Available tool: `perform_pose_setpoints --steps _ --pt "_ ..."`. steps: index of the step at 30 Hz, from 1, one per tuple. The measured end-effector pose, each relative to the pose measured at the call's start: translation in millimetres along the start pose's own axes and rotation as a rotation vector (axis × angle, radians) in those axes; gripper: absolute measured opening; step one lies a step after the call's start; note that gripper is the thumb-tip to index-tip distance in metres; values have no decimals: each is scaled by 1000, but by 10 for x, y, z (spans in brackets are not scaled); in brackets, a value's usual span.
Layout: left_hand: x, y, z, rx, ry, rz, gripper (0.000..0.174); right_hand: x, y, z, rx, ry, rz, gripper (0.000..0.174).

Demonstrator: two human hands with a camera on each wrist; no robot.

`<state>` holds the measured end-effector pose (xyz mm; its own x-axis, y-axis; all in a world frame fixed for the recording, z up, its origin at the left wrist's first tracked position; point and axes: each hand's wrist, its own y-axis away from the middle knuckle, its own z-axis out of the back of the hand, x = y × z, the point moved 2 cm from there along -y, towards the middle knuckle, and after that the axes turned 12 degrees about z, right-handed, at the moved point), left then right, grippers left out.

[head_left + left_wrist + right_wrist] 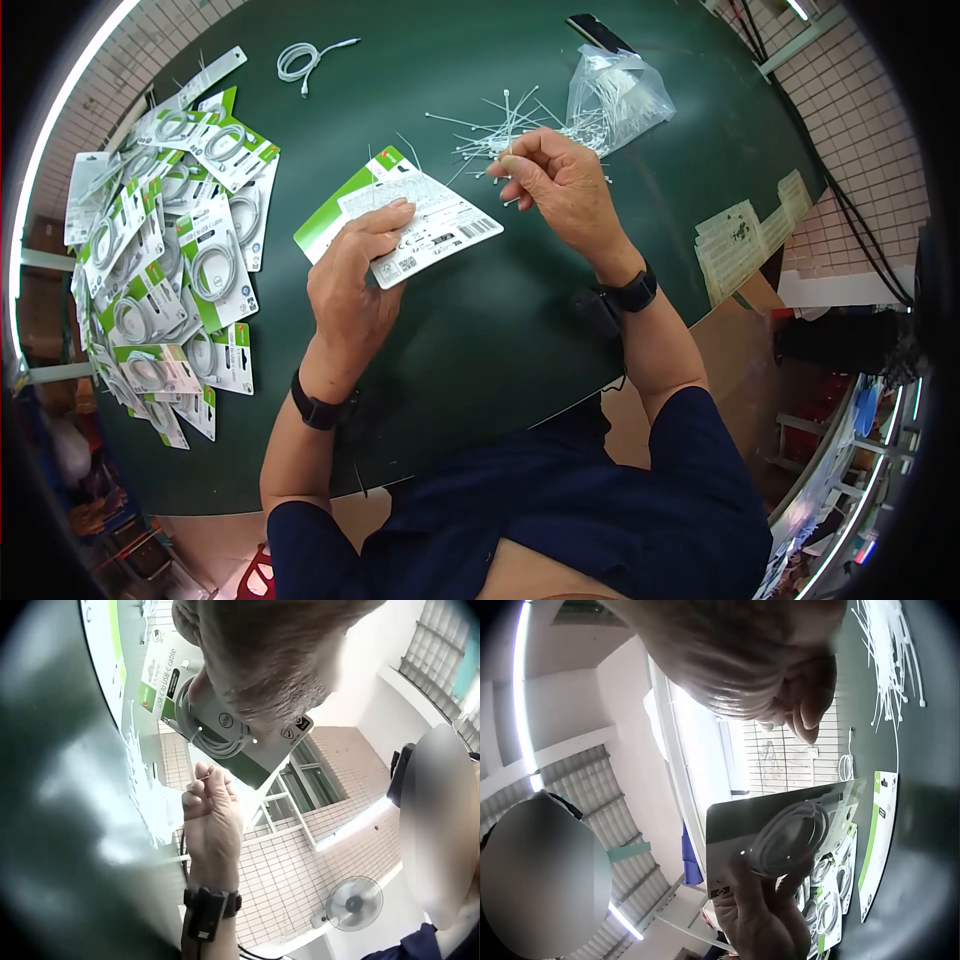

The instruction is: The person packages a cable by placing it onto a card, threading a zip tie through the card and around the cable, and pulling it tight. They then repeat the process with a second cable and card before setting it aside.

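Note:
My left hand [355, 265] grips a green and white cable card [440, 235], thumb over its printed back. On its front, in the left wrist view, a coiled white cable [217, 739] lies under the label "USB-C to USB-C cable". Thin white tie tails stick up from the card's back in the head view. My right hand [565, 190] is to the right of the card, apart from it, thumb and fingertips pinched together beside loose white cable ties [500, 130]. A thin sliver, seemingly a cable tie, shows between those fingertips in the left wrist view.
Many packaged cable cards [215, 260] are heaped along the table's left side. A loose coiled cable [297, 62] lies at the back. A clear plastic bag [620, 90] of ties stands back right, by a dark flat object [600, 33]. Yellowish sheets [750, 240] lie at the right edge.

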<state>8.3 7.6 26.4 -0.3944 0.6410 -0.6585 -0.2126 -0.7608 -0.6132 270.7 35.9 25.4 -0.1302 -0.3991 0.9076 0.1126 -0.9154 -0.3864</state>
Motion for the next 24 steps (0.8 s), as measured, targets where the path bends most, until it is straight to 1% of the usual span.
perform_pose_setpoints --steps 1,2,4,5,6,9,11,14,17,24 --pt "52 -6 -10 -7 -10 -5 29 26 11 -33 8 10 54 9" --pt "100 1 -20 -13 -20 -6 30 28 19 -50 22 5 42 9" --pt "167 58 -34 -15 -36 22 31 77 47 -74 25 45 298 7" --pt "184 57 -43 -27 -46 -3 31 106 48 -95 24 61 433 7" --pt "195 49 -47 -38 -57 -32 31 124 58 -131 35 49 424 7" --pt "177 34 -49 -57 -76 -79 32 261 152 -240 19 18 564 14" --pt "155 36 -55 -71 -65 -147 32 305 208 -326 38 13 565 15" --pt "193 72 -72 -57 -74 -162 31 349 239 -402 72 26 581 19" --pt "177 87 -83 -49 -75 -169 31 376 242 -429 125 107 610 21" --pt "174 82 -74 -50 -80 -183 28 366 233 -426 157 105 557 21"
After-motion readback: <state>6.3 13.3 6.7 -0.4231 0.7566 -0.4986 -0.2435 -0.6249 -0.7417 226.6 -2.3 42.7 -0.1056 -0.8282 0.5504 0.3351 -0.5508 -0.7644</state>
